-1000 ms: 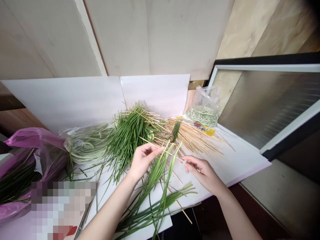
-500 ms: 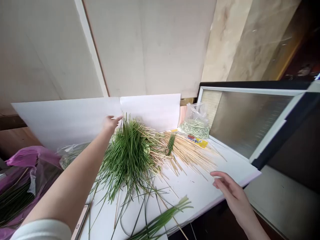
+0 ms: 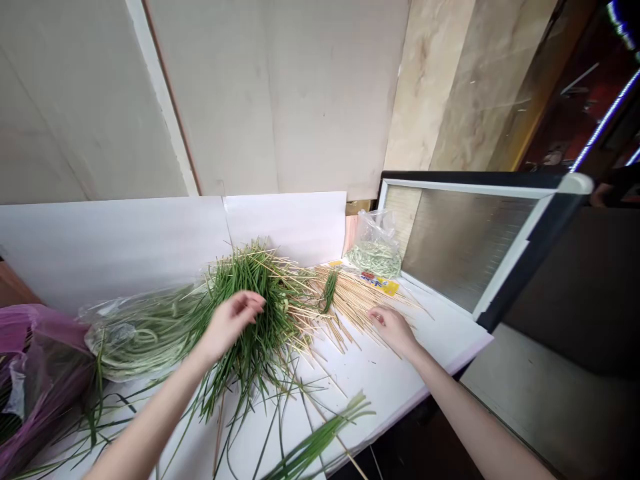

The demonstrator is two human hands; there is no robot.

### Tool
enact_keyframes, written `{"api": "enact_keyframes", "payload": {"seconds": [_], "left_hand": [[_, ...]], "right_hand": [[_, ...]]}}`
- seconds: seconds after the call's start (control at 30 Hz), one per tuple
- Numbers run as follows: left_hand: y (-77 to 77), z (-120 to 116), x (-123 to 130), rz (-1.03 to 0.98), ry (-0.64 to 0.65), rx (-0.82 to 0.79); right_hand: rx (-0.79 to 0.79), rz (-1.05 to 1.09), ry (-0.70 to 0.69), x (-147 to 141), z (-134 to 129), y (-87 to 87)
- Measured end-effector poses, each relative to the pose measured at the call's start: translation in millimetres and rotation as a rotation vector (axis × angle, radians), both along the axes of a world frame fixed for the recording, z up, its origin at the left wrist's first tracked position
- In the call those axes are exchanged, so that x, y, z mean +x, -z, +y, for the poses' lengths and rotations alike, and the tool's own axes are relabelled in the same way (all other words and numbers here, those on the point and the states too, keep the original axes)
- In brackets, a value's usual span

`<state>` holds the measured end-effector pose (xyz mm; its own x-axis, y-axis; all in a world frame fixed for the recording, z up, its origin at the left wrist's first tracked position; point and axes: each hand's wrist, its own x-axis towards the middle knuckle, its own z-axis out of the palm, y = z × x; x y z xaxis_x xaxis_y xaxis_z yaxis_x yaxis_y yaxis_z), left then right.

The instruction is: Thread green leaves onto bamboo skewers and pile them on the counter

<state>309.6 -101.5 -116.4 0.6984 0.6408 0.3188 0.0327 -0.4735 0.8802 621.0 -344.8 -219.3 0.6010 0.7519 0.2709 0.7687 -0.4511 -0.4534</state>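
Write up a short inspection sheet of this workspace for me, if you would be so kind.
Surface: white board, with loose chive blades strewn across it.
Job's things: pile of chives lying across wooden skewers.
Clutter: plastic bag of greens, second plastic bag, purple bag, yellow packet.
Hands: left hand open at the pile; right hand curled at the skewer ends, any grip unclear.
Cables: nothing seen.
Surroundings: white panel behind the board, marble-like wall, dark-framed glass panel on the right.
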Motion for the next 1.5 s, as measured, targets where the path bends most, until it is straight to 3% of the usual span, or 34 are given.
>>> {"api": "enact_keyframes", "payload": {"seconds": [0.07,0.17,0.23,0.3,0.4,0.53,0.77,0.87,1.03,1.13,1.27,1.4,1.5], "left_hand": [[17.7,-58,-6,0.135,0.225,0.138],[52.4,-127,-6,0.366,0.345,0.335],[75.8,-151,-1,0.476,0.374,0.493],[94.4,-159,5,0.579,0.363,0.608],[108.9,-155,12,0.659,0.379,0.67],[109.7,-148,15,0.617,0.414,0.64],[107.2,-127,12,0.475,0.262,0.397],[106.8,-115,9,0.42,0.216,0.222],[110.0,-101,4,0.327,0.143,0.053],[114.7,-97,2,0.277,0.083,-0.018],[117.6,-96,4,0.165,0.09,-0.173],[114.6,-97,6,0.067,0.163,-0.386],[112.1,-97,6,0.076,0.176,-0.461]], "right_hand": [[-0.093,-0.043,0.057,9,29,0.8],[-0.227,-0.088,0.15,18,55,5.9],[-0.297,-0.112,0.19,21,62,9.7],[-0.347,-0.132,0.215,22,65,12.1],[-0.386,-0.152,0.234,23,66,11.9],[-0.373,-0.15,0.239,26,63,5.9],[-0.141,-0.127,0.216,24,46,-11.4],[0.0,-0.094,0.111,3,29,-19.6],[0.088,0.076,-0.196,-62,-15,-23.5],[0.156,0.398,-0.354,-100,-35,-14.3],[0.159,0.608,-0.351,-125,-43,1.8],[0.124,0.62,-0.344,-131,-38,9.0],[0.082,0.573,-0.351,-136,-35,9.6]]}}
